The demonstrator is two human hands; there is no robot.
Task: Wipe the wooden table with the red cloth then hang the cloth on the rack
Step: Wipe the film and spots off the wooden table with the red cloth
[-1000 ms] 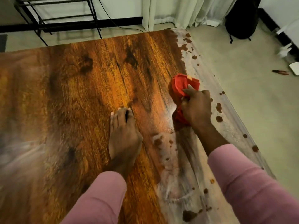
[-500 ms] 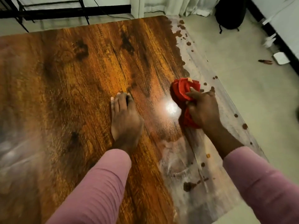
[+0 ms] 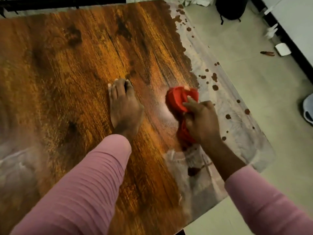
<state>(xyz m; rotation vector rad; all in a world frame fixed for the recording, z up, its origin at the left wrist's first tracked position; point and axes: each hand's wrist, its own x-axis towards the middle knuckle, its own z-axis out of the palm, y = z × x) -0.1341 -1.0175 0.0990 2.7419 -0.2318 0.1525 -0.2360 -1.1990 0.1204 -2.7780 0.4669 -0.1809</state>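
The wooden table (image 3: 67, 73) fills most of the view, its brown grain shiny in the middle. A pale, worn strip with dark spots (image 3: 237, 119) runs along its right edge. My right hand (image 3: 203, 121) grips the bunched red cloth (image 3: 179, 99) and holds it against the tabletop beside that strip. My left hand (image 3: 123, 106) lies flat on the wood with straight fingers, left of the cloth. A black bar of the rack (image 3: 59, 2) shows along the top left edge; most of the rack is out of view.
Beyond the table's right edge is pale floor. A black bag (image 3: 232, 7) stands at the top right. A small white object (image 3: 282, 49) and a brown tool (image 3: 267, 53) lie on the floor near a dark baseboard. A shoe (image 3: 307, 109) shows at the right edge.
My right hand has slid the red cloth back along the table toward me and slightly left. The view has tilted down, so the rack has nearly left the frame. My left hand stays flat.
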